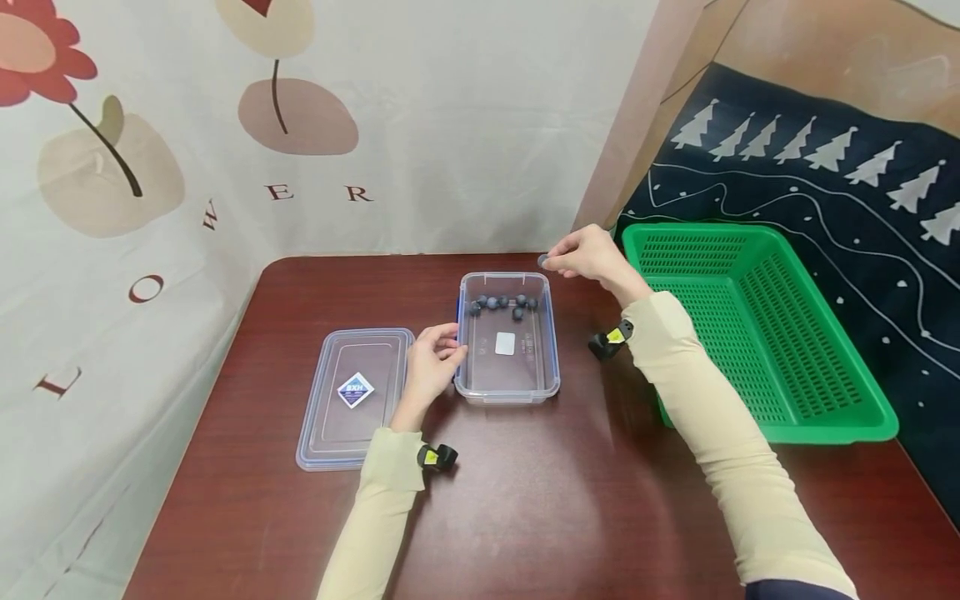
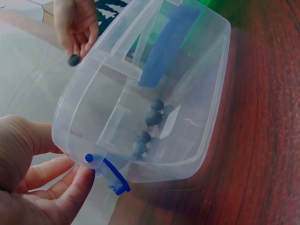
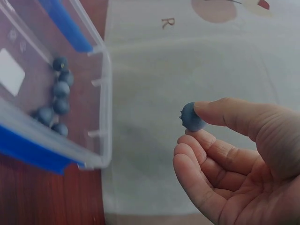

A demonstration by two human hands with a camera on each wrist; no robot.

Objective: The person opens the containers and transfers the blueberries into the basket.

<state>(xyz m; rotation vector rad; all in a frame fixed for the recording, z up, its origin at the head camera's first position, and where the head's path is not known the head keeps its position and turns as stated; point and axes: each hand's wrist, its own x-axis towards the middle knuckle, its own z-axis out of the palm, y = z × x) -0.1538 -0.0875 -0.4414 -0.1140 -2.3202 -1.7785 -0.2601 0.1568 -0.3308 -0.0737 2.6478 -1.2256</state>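
A clear plastic box (image 1: 507, 387) with blue side clips stands on the table with several blueberries (image 1: 492, 303) gathered toward its far end. At its left side, my left hand (image 1: 432, 367) holds the rim between thumb and fingers, close by a blue clip (image 2: 116, 174). My right hand (image 1: 588, 254) is raised beyond the box's far right corner. Between its thumb and index finger it pinches a single blueberry (image 3: 191, 117), whose small crown faces the box in the right wrist view. The other fingers of that hand are curled below the berry.
To the left of the box lies its clear lid (image 1: 358, 433) with a diamond-shaped label. A green perforated basket (image 1: 862, 421) stands at the right, near the dark tree-patterned cloth (image 1: 795, 183). Behind the brown table (image 1: 510, 517) hangs a pale printed curtain (image 1: 480, 150).
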